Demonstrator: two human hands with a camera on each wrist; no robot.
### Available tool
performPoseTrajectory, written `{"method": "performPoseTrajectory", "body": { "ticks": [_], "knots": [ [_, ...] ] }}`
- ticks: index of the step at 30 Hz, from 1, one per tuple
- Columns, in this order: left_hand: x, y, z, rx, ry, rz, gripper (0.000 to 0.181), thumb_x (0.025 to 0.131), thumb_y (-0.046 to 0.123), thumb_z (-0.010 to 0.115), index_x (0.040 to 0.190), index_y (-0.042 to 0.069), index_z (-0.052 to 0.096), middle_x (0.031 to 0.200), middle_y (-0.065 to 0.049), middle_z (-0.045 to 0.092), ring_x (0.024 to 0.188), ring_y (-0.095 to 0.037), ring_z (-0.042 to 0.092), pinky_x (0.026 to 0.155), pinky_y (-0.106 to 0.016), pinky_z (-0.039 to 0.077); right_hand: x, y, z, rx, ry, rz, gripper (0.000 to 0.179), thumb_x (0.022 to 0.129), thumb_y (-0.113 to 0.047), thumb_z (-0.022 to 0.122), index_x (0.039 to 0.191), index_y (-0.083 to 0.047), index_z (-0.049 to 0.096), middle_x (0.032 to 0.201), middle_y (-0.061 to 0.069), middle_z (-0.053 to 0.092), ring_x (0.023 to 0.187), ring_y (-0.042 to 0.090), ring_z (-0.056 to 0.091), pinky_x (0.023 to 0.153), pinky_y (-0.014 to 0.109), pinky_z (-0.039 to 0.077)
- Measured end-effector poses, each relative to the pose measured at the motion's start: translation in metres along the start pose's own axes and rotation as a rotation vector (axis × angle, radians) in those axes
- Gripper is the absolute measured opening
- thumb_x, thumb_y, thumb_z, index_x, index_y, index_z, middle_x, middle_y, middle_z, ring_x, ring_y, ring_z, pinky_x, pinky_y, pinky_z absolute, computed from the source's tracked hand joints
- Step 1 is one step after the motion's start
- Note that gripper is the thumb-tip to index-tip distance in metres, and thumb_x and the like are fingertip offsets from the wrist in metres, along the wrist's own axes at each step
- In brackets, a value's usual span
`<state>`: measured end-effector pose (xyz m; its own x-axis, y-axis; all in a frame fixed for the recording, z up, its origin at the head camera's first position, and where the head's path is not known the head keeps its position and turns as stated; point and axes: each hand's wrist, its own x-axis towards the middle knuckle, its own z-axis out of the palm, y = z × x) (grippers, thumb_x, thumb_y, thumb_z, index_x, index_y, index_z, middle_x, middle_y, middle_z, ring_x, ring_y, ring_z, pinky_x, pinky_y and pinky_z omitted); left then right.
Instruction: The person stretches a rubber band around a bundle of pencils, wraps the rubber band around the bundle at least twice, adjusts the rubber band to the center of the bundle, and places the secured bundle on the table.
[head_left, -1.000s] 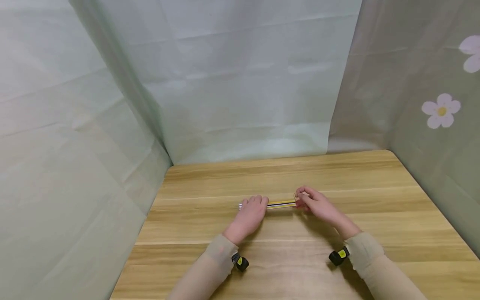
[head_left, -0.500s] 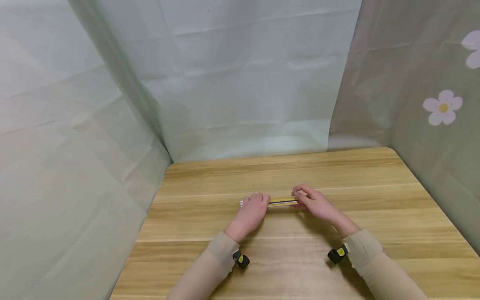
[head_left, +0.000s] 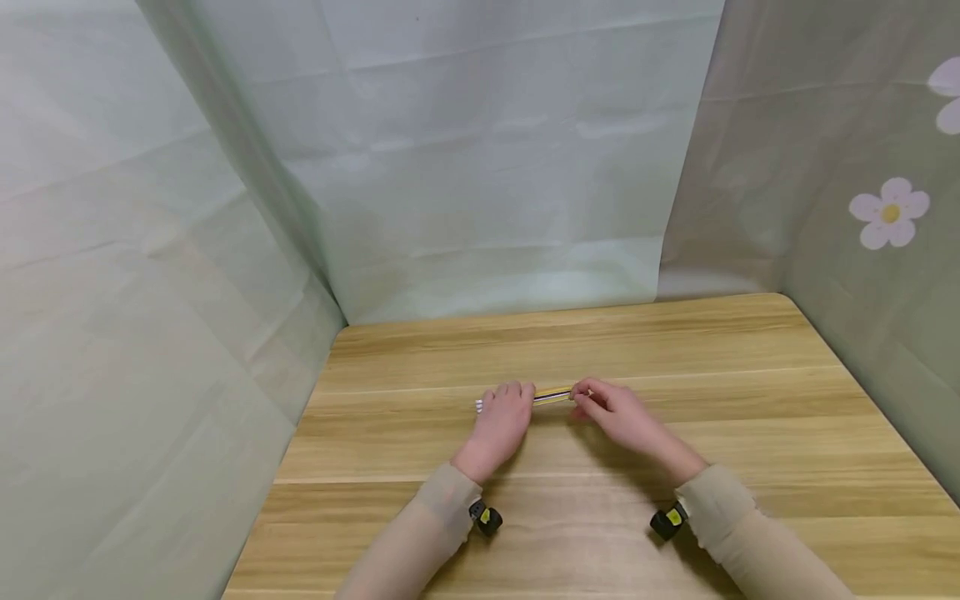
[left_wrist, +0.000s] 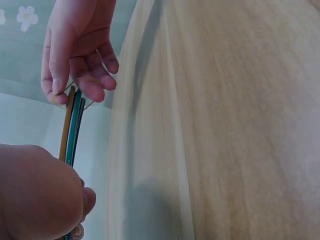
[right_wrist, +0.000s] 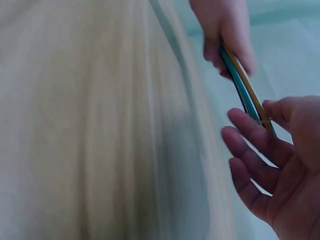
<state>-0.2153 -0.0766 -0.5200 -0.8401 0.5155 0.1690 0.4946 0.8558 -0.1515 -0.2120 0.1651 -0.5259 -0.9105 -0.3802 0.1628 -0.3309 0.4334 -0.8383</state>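
Gripped in my left hand [head_left: 504,417] is a bundle of slim pencils [head_left: 552,396], with yellow, teal and dark sides showing; pale ends stick out to the left of that hand. My right hand [head_left: 618,417] is at the bundle's right end. Its thumb and fingers hold a thin rubber band [left_wrist: 89,106], stretched at the tips of the pencils [left_wrist: 73,125] in the left wrist view. From the right wrist, the band [right_wrist: 267,120] crosses the pencils near their ends, while the other fingers are spread. My left palm hides the middle of the bundle.
Both hands are above a wood-grain table [head_left: 420,358]. Pale cloth [head_left: 480,183] hangs behind the table and at its sides, with a flower print [head_left: 890,213] on the right. Black wrist cameras [head_left: 487,518] are strapped at both cuffs.
My right hand has moved left along the pencils, bringing the rubber band over their right end. The bundle has tilted slightly, its right end rising. My left hand keeps its grip.
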Motion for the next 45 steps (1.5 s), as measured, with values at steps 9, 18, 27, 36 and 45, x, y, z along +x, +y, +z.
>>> {"method": "performPoseTrajectory", "body": {
  "ticks": [9, 18, 27, 36, 45],
  "knots": [
    [0.007, -0.013, -0.009, -0.245, -0.076, -0.044, 0.032, 0.101, -0.005, 0.060, 0.131, 0.005, 0.053, 0.118, -0.013, 0.066, 0.107, -0.030, 0.064, 0.081, -0.042, 0.047, 0.005, -0.001, 0.015, 0.101, -0.057, -0.014, 0.020, 0.114, -0.015, 0.051, 0.110, -0.005, 0.067, 0.102, 0.010, 0.075, 0.094, 0.024, 0.072, 0.082, 0.035, 0.059],
    [0.011, -0.011, -0.036, -0.377, -0.150, 0.114, 0.050, 0.087, -0.016, 0.069, 0.129, 0.006, 0.056, 0.106, -0.005, 0.063, 0.100, -0.023, 0.063, 0.086, -0.043, 0.055, 0.023, 0.002, 0.017, 0.272, -0.292, 0.011, 0.028, 0.116, -0.009, 0.042, 0.126, 0.007, 0.062, 0.118, 0.024, 0.071, 0.101, 0.038, 0.074, 0.085, 0.039, 0.059],
    [0.016, -0.029, -0.018, -0.339, -0.079, -0.119, 0.047, 0.091, -0.013, 0.066, 0.136, 0.000, 0.055, 0.119, -0.018, 0.067, 0.108, -0.036, 0.066, 0.085, -0.052, 0.054, 0.016, 0.000, 0.022, 0.175, -0.283, 0.025, 0.030, 0.116, -0.020, 0.045, 0.110, -0.001, 0.067, 0.103, 0.011, 0.074, 0.095, 0.023, 0.070, 0.081, 0.034, 0.055],
    [0.014, -0.063, 0.006, -0.310, -0.118, -0.321, 0.020, 0.104, -0.001, 0.060, 0.123, 0.001, 0.056, 0.110, -0.018, 0.065, 0.100, -0.039, 0.066, 0.077, -0.051, 0.052, -0.010, -0.010, 0.021, -0.208, -0.161, -0.193, 0.010, 0.105, -0.025, 0.068, 0.097, -0.029, 0.072, 0.126, 0.004, 0.069, 0.122, 0.024, 0.062, 0.103, 0.051, 0.050],
    [0.016, -0.057, 0.006, -0.331, -0.098, -0.323, 0.017, 0.104, -0.001, 0.057, 0.121, 0.000, 0.053, 0.103, -0.020, 0.064, 0.092, -0.039, 0.065, 0.074, -0.052, 0.051, -0.006, -0.027, 0.028, -0.096, -0.035, -0.634, 0.020, 0.096, 0.000, 0.067, 0.090, -0.018, 0.063, 0.087, -0.005, 0.070, 0.088, 0.012, 0.072, 0.088, 0.039, 0.060]
  ]
}}
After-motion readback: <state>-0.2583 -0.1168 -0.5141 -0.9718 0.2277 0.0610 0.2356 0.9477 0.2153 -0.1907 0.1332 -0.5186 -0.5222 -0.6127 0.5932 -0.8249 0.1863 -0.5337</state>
